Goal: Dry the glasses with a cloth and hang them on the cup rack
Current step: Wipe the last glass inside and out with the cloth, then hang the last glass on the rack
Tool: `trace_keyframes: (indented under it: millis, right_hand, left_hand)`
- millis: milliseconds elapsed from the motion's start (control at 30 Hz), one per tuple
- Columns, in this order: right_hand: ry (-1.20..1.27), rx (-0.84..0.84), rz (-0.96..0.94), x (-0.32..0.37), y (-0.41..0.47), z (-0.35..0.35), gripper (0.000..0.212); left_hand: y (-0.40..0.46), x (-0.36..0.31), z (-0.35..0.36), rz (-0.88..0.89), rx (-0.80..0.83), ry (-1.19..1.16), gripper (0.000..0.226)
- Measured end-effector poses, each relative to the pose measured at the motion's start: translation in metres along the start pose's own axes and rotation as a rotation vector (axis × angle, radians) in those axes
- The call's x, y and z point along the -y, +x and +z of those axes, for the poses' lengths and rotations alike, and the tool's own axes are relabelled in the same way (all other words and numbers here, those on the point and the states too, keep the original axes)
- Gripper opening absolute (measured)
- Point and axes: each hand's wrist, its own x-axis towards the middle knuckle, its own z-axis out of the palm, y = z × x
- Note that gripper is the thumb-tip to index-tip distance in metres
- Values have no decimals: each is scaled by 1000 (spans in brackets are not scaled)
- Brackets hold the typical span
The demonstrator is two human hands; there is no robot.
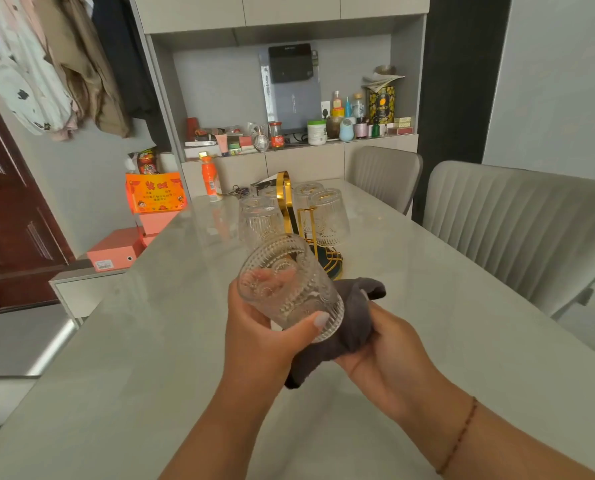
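Glass (289,289), ribbed and clear, is being held tilted above the table (143,358), just in front of the cup rack (291,216), with its open mouth turned up and toward the camera. The left hand (254,337) is gripping it, thumb lying across the near side wall and fingers curling behind, where they are showing through the glass. The right hand (382,355) is clutching a dark grey cloth (348,327) and pressing it against the glass's base end; one corner of the cloth is sticking up toward the rack and another is hanging down below the hands. A thin beaded bracelet (459,434) is circling the right wrist.

The gold wire rack is standing on the table beyond the hands, and several matching glasses are sitting upside down on it, among them one on its left side (258,220) and one on its right side (330,216). An orange bottle (208,180) is standing behind the rack to its left, and two grey chairs (518,230) are sitting to the rack's right.
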Motion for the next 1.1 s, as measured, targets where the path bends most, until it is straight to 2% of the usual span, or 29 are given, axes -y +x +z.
trace_keyframes:
  millis: [133,267,300,367,433,567,667,733,800,900,1000,1100]
  right_hand:
    - [-63,21,-29,3,-3,-2,36]
    - [-174,-22,-210,11,-1,-7,33]
    - [-199,-15,-283,15,-1,-8,38]
    - [-264,16,-392,20,-1,-11,61]
    - [-306,30,-438,21,0,-14,74]
    - [-488,69,-450,17,4,-18,51]
    - [-665,132,-415,19,1,-16,30]
    - [-721,148,-411,22,0,-16,22]
    - [-733,131,-418,22,0,-15,23]
    - [-683,11,-464,21,5,-19,21]
    - [-595,-133,-500,21,12,-23,15]
    - [-534,-218,-508,21,16,-26,8]
  left_hand:
    - [8,-3,-8,22,-118,47,75]
    - [14,-4,-18,-17,-146,132,71]
    - [13,-3,-19,-36,-120,190,70]
    - [11,-4,-17,-97,-31,262,66]
    - [8,-6,-15,-170,102,270,67]
    - [3,-18,-11,-335,383,190,57]
    - [4,-18,-14,-450,476,66,56]
    - [5,-13,-17,-561,470,-111,57]
    - [5,-11,-18,-669,476,-276,54]
    - [5,-10,-18,-743,449,-417,66]
    - [1,-12,-8,-687,300,-397,88]
    - [-7,-14,13,-563,96,-238,87]
